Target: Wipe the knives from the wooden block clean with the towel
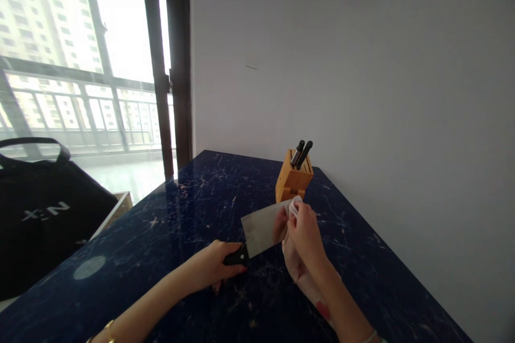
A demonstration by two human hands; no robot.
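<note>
My left hand (222, 261) is closed around the black handle of a cleaver (261, 229). The wide steel blade points to the right and reflects my fingers. At the blade's far end, my right hand (304, 228) pinches a pale cloth (295, 205) against the metal. Part of the cloth hangs below my right wrist and shows a red patch. Just behind the blade tip stands a wooden knife block (290, 174), with two black-handled tools upright in its slots.
All of this is on a dark blue marbled table (225, 182) set against a white wall (341, 64). A black bag (48, 214) with pale letters stands left of the table, beside a light wooden edge. Behind it is a tall window (120, 37).
</note>
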